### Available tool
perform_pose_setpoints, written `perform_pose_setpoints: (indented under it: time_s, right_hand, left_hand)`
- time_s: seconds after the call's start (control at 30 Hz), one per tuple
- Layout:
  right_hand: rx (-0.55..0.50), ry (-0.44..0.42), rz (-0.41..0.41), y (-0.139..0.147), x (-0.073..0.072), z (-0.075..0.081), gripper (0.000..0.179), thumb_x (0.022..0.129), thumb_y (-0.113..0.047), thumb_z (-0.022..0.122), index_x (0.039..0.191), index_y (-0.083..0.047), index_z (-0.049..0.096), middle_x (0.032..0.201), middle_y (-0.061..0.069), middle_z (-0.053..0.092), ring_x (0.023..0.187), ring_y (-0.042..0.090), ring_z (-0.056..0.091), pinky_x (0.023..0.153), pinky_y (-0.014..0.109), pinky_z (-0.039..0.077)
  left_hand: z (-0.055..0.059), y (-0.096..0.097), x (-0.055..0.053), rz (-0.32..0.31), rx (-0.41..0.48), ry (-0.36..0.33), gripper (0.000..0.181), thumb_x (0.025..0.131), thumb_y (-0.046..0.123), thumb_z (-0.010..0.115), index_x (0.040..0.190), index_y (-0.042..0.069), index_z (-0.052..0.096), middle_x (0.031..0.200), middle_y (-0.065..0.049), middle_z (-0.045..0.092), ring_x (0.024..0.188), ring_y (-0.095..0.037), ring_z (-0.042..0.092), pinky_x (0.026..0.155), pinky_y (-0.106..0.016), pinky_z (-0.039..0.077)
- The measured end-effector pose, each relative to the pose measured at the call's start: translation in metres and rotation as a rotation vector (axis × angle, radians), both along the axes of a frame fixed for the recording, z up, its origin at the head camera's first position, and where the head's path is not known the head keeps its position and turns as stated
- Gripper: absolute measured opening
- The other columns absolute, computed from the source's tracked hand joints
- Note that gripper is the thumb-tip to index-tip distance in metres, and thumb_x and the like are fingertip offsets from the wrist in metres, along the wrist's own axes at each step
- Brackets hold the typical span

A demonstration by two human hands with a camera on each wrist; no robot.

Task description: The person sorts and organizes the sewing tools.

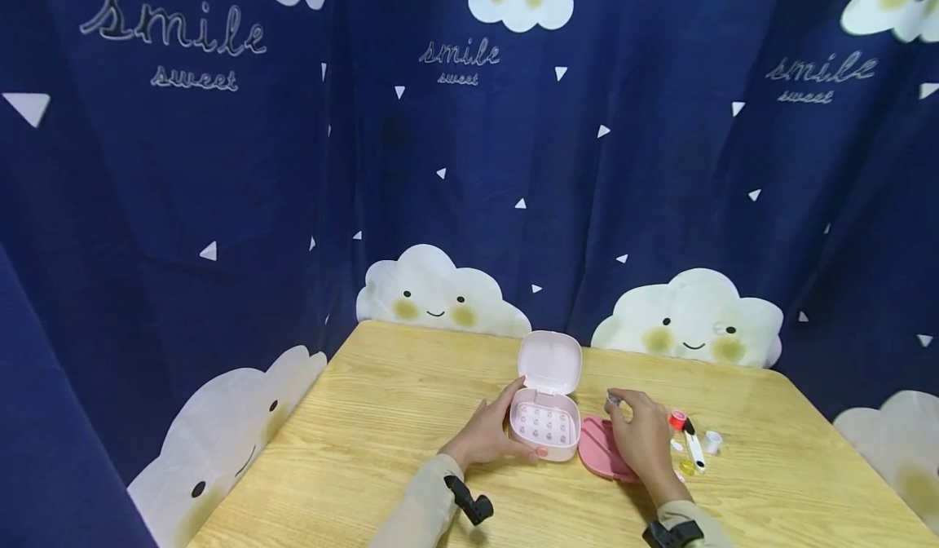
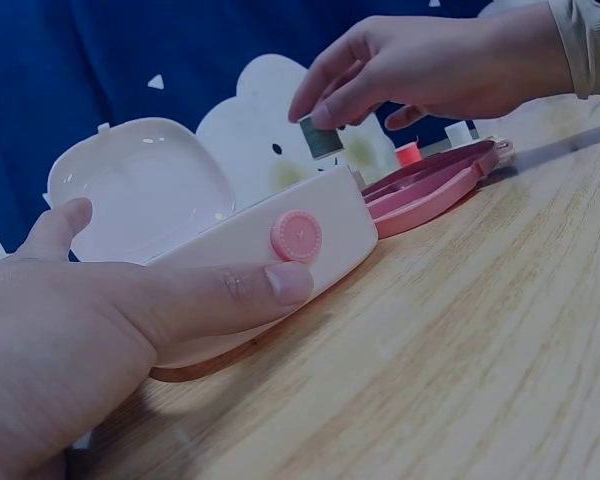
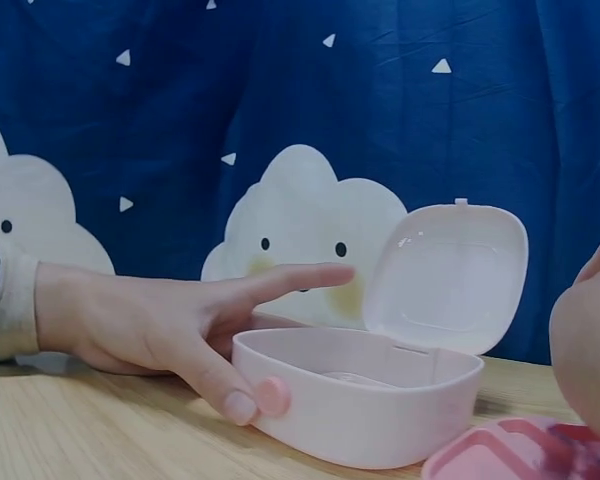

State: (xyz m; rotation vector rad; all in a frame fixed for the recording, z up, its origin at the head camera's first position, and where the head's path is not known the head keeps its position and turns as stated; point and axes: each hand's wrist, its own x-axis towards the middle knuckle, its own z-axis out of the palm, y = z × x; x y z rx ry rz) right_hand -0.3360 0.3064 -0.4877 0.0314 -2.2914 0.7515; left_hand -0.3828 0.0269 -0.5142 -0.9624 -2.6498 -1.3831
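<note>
A pale pink box [image 1: 561,453] stands on the table with its lid [image 1: 550,362] raised; several small bumps dot its floor. My left hand [image 1: 480,435] holds the box by its left side, thumb on the front near a round pink button [image 2: 297,236] and fingers toward the back. Between thumb and fingertips, my right hand [image 1: 645,438] pinches a dark green thread spool [image 2: 321,138], held in the air right of the box. Below this hand lies a darker pink divided tray [image 1: 597,452], touching or nearly touching the box and partly hidden by the hand.
Right of the right hand lie a red spool [image 1: 677,420], a white spool [image 1: 712,442], a white tool with a black end [image 1: 694,448] and a small yellow item [image 1: 686,467]. A dark blue curtain [image 1: 469,189] with clouds hangs behind the wooden table [image 1: 433,369].
</note>
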Motion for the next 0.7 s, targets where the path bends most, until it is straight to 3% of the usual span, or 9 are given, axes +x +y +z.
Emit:
perform_pose_setpoints:
  time_s: [0.23, 0.47, 0.7]
  right_hand:
    - [0.013, -0.009, 0.042, -0.013, -0.003, -0.001, 0.022, 0.093, -0.006, 0.073, 0.115, -0.005, 0.077, 0.120, 0.020, 0.071, 0.112, 0.045, 0.061, 0.084, 0.065, 0.047]
    - [0.001, -0.010, 0.094, -0.025, -0.005, -0.001, 0.023, 0.093, -0.005, 0.073, 0.116, -0.003, 0.076, 0.120, 0.020, 0.071, 0.116, 0.046, 0.061, 0.095, 0.066, 0.044]
    - [-0.014, -0.004, 0.116, -0.036, -0.010, -0.001, 0.025, 0.092, -0.003, 0.073, 0.117, -0.003, 0.076, 0.120, 0.020, 0.071, 0.114, 0.046, 0.060, 0.094, 0.063, 0.045]
  left_hand:
    - [0.000, 0.001, 0.000, 0.007, -0.003, 0.000, 0.130, 0.066, 0.050, 0.097, 0.167, 0.030, 0.018, 0.163, 0.000, 0.039, 0.148, -0.021, 0.036, 0.124, -0.059, 0.006]
    - [0.001, 0.000, 0.000, 0.004, -0.012, -0.005, 0.129, 0.067, 0.051, 0.097, 0.167, 0.029, 0.018, 0.163, -0.001, 0.039, 0.147, -0.020, 0.037, 0.124, -0.059, 0.007]
    - [0.002, 0.000, 0.000, 0.001, -0.007, -0.006, 0.129, 0.066, 0.049, 0.097, 0.167, 0.027, 0.019, 0.162, -0.001, 0.040, 0.147, -0.020, 0.037, 0.124, -0.060, 0.007]
